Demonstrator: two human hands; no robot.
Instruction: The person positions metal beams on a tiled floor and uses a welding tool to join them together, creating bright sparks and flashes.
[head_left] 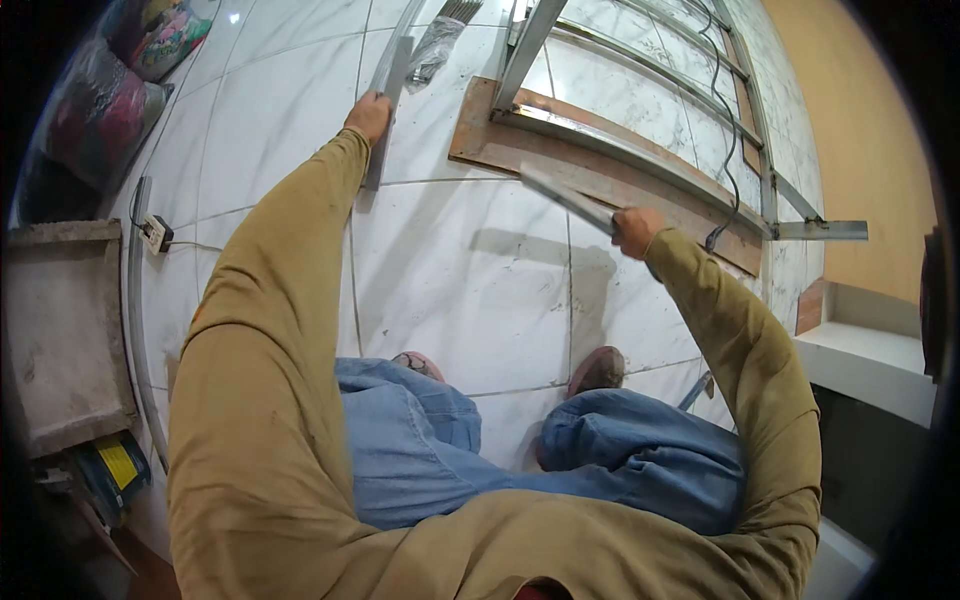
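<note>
My left hand grips a long grey metal bar that runs away from me over the white tiled floor. My right hand is closed around the near end of a second, shorter metal bar, held slanted just above the floor. That bar points toward a metal frame lying on a brown wooden board. Both arms wear tan sleeves. My knees in blue jeans and both feet show below the hands.
A plastic-wrapped bundle of thin rods lies beyond the left bar. A white power strip with its cable sits at left, beside a grey slab. A black cable crosses the frame. Coloured bags lie far left.
</note>
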